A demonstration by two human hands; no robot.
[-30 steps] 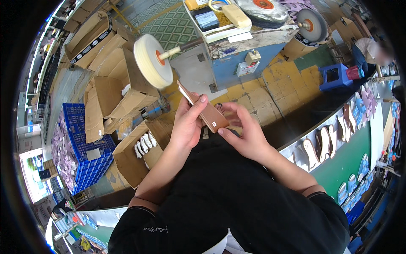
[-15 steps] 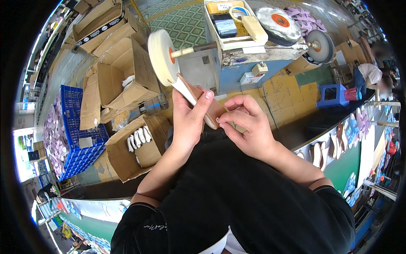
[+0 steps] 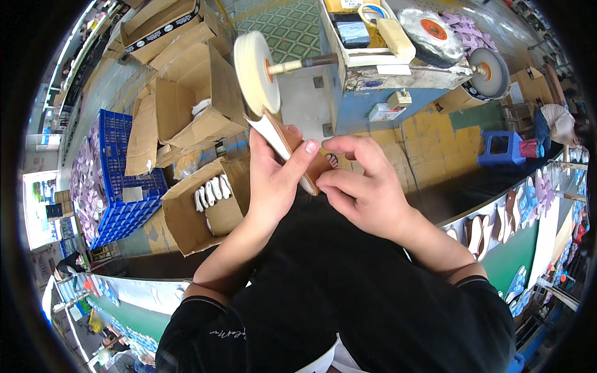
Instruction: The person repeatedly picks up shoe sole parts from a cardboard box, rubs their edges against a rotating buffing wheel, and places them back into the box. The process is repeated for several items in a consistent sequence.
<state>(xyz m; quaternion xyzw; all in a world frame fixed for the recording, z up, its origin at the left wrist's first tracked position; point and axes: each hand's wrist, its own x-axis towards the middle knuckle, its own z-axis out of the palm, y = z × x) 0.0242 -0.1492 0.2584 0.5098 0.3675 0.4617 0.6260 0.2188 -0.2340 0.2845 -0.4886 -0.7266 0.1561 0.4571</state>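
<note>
The person holds a brown shoe sole (image 3: 292, 152) with a white edge up against the rim of a white buffing wheel (image 3: 256, 73) that sits on a shaft sticking out from a blue machine stand (image 3: 367, 102). The left hand (image 3: 273, 180) wraps the sole from below, thumb laid across its brown face and fingers clamped on it; the right hand (image 3: 367, 186) pinches the near end between thumb and fingertips.

To do this step well, the sole's far tip should probably meet the wheel lightly and squarely, with both hands keeping it from twisting and the fingertips held back from the spinning rim. A slow, even turn of the edge would likely give a uniform finish.

The floor below is yellowish tile. To the left sit open cardboard boxes (image 3: 186, 105), one nearer box (image 3: 205, 211) holding white soles, and a blue plastic crate (image 3: 124, 180). To the right stands a small blue stool (image 3: 500, 146), and a long rack (image 3: 497, 224) along the near right carries more soles.
</note>
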